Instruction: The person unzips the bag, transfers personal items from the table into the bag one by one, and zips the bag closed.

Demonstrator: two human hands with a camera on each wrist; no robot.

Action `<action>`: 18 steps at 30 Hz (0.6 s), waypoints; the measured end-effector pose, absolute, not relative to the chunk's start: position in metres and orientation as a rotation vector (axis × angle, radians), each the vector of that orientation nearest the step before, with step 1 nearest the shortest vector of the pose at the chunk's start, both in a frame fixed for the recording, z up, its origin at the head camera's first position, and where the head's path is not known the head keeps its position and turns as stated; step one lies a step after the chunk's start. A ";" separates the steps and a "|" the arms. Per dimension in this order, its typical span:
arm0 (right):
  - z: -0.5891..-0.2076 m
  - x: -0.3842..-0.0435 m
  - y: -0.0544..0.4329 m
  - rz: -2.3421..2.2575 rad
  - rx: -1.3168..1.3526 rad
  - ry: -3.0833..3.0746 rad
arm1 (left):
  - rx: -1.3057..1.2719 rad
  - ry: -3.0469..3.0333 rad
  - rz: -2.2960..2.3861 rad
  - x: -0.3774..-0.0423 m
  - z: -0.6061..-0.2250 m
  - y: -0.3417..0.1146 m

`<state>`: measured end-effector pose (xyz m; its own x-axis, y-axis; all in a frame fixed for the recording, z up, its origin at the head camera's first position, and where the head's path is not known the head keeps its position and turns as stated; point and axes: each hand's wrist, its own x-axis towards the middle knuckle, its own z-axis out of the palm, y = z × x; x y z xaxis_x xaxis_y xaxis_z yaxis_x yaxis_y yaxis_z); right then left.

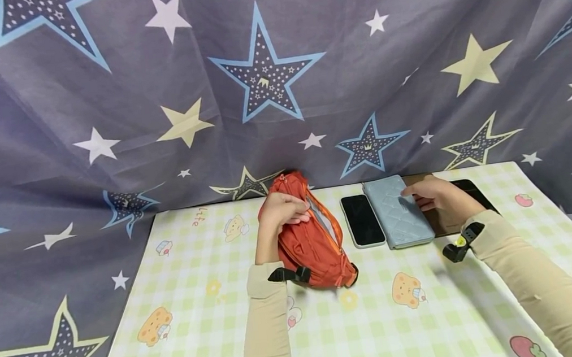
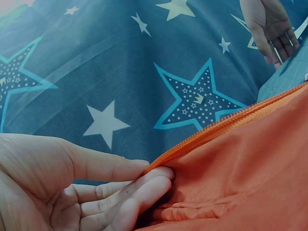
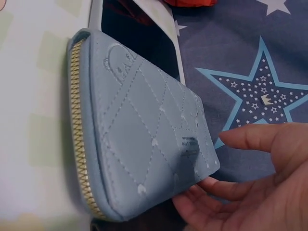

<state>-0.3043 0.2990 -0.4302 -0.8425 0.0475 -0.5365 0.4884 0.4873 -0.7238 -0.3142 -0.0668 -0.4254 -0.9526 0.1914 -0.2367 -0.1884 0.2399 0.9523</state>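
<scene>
An orange-red zippered bag (image 1: 309,250) lies on the table, its long zip undone and a grey lining showing. My left hand (image 1: 282,210) pinches the zip edge between thumb and fingers; the left wrist view shows the orange zipper edge (image 2: 192,138) in that pinch. At the right, my right hand (image 1: 432,193) is at the side of a light blue quilted wallet (image 1: 400,214). In the right wrist view its fingers (image 3: 230,189) meet the wallet's edge, while the thumb is held apart above it. The wallet's gold zip (image 3: 79,130) is closed.
A phone (image 1: 363,221) with a dark screen lies between bag and wallet. Right of the wallet is a flat brown item (image 1: 445,226), partly under my right hand, with a black item (image 1: 470,188) beyond. A star-patterned cloth (image 1: 266,67) hangs behind the checked table (image 1: 202,333).
</scene>
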 end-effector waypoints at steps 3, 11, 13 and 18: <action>-0.430 -0.304 0.302 -1.345 0.437 2.259 | -0.003 2.220 1.757 -0.313 -0.424 -0.067; -0.426 -0.301 0.311 -1.510 0.424 2.135 | 0.027 2.212 1.780 -0.313 -0.425 -0.067; -0.425 -0.300 0.315 -1.583 0.406 2.068 | 0.038 2.210 1.793 -0.313 -0.426 -0.068; -0.426 -0.304 0.328 -1.671 0.319 1.859 | 0.041 2.203 1.789 -0.314 -0.427 -0.069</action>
